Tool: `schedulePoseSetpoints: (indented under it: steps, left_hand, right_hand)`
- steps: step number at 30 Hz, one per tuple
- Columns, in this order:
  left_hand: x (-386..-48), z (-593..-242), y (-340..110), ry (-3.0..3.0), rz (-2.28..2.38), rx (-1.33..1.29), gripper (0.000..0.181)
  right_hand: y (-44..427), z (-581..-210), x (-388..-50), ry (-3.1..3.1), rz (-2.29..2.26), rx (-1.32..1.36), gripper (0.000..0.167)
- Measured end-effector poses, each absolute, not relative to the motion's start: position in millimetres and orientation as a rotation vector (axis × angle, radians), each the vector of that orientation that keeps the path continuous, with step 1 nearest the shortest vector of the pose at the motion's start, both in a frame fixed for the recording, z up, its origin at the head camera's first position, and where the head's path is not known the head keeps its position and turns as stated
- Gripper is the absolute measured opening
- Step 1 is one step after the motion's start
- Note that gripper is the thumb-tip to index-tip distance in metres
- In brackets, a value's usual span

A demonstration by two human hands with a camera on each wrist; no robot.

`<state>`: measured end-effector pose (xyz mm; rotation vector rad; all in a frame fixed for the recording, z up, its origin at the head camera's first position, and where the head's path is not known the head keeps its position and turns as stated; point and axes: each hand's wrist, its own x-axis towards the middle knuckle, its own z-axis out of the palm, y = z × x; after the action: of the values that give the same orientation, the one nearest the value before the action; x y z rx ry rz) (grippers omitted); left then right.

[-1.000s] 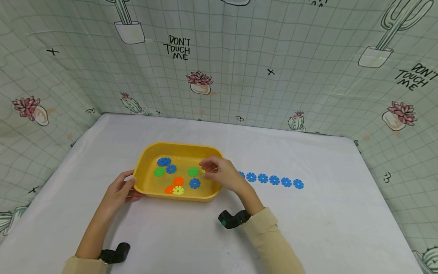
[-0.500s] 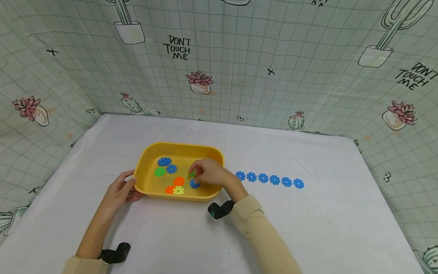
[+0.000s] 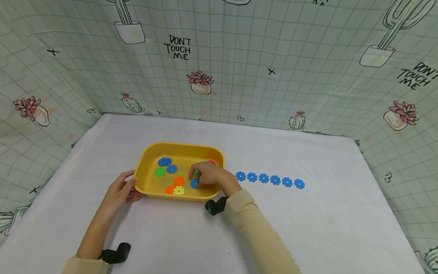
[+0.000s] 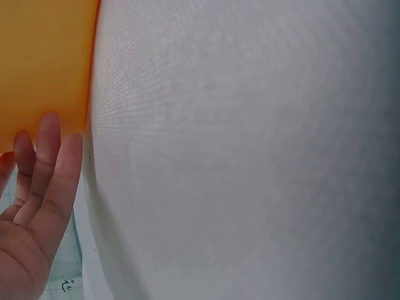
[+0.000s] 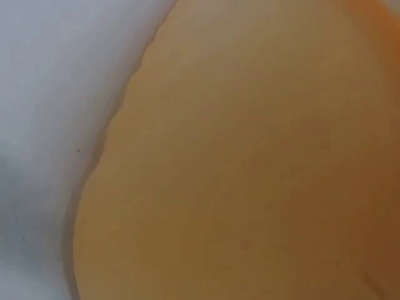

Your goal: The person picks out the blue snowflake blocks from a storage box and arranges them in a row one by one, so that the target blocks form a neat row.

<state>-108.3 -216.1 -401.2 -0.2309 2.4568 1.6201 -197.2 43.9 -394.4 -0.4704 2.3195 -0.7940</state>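
Observation:
In the head view a yellow tray (image 3: pixel 147 186) holds several notched plastic discs. My left hand (image 3: pixel 119 190) grips its left end, thumb at the rim; in the left wrist view its fingers lie against the tray's outer wall. Inside the right part of the tray, my right hand (image 3: pixel 210 174) has bent fingers around a blue disc (image 3: pixel 194 183), touching its edge. Whether they pinch it is unclear. A green disc (image 3: pixel 195 173) shows partly behind the fingers. The right wrist view has only the tray's blurred wall (image 5: pixel 237 162), no hand.
Right of the tray, several blue discs (image 3: pixel 263 178) lie in a row on the white table (image 3: pixel 308 228). Left in the tray are more blue discs (image 3: pixel 172 169), a green one (image 3: pixel 159 172), orange ones (image 3: pixel 179 180) and a yellow one (image 3: pixel 178 190). A red disc (image 3: pixel 212 162) sits near the right end.
My right hand has moved left and down within the tray, from near its right end to the blue disc. The red disc now shows behind it. My left hand stays at the tray.

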Motion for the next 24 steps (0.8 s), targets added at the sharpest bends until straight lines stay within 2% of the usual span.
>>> schedulePoseSetpoints:
  steps: [24]
  left_hand:
    - [-108.3,-400.1,-216.0,2.453,1.618,-0.22,0.05]
  right_hand:
    - [40.4,-399.1,-197.2,2.385,-0.674,-0.487,0.023]
